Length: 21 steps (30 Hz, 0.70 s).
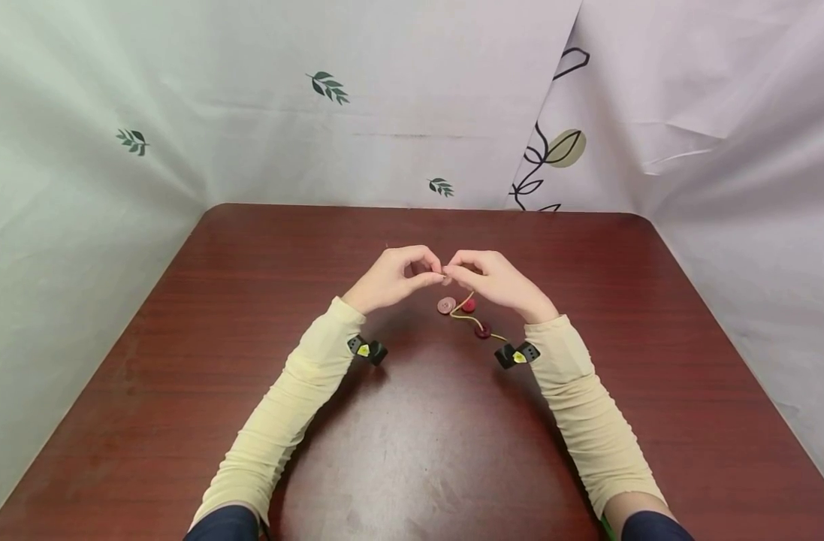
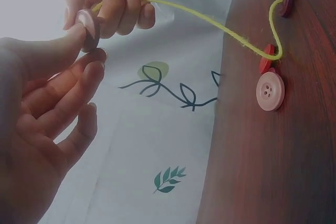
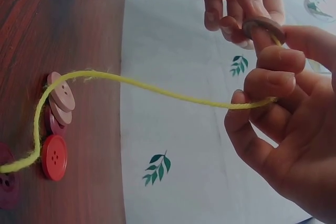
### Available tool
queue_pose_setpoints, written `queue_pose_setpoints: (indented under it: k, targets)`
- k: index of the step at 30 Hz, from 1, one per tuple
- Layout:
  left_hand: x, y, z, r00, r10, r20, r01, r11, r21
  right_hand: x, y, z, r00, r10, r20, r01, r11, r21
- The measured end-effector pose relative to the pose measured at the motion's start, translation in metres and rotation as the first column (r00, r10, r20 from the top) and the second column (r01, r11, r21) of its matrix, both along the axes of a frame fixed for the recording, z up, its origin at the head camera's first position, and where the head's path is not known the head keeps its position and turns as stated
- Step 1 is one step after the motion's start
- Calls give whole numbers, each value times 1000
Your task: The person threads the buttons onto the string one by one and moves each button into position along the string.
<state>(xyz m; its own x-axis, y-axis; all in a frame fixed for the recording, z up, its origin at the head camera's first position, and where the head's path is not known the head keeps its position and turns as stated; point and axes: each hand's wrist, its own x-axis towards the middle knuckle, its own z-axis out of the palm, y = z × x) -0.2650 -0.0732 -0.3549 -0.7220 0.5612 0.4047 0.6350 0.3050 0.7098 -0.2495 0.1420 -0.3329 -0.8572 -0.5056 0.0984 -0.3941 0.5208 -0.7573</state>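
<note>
A small brown button (image 2: 88, 29) is pinched between thumb and forefinger of the left hand (image 1: 393, 276), raised above the middle of the dark red table (image 1: 182, 361); the other fingers are curled loosely below it. The right hand (image 1: 494, 282) is met at 3 o'clock of the left, fingertip to fingertip, and a yellow cord (image 3: 157, 90) is held by its curled fingers, with the forefinger laid against the same button. From that grip the cord is led down toward 6 o'clock to the tabletop, where it is passed among a cluster of buttons: a pale pink button (image 1: 446, 305) lying flat, a red button (image 1: 469, 305) just beside it at 3 o'clock, and a dark maroon button (image 1: 482, 330) near them at 5 o'clock, threaded on the cord. In the right wrist view a further pink button is seen stacked by the pale one. A leaf-printed white cloth (image 1: 384, 113) is hung behind the table at 12 o'clock.
</note>
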Motion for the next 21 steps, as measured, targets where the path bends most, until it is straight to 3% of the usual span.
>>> queue_pose_setpoints:
  k: [10, 21]
  targets:
    - [2, -3, 5, 999, 48, 13, -48, 999, -6, -2, 8, 1, 998, -60, -4, 60, 998, -29]
    - [4, -10, 16, 997, 81, 12, -82, 995, 63, -7, 15, 0, 987, -74, 140, 87, 992, -94]
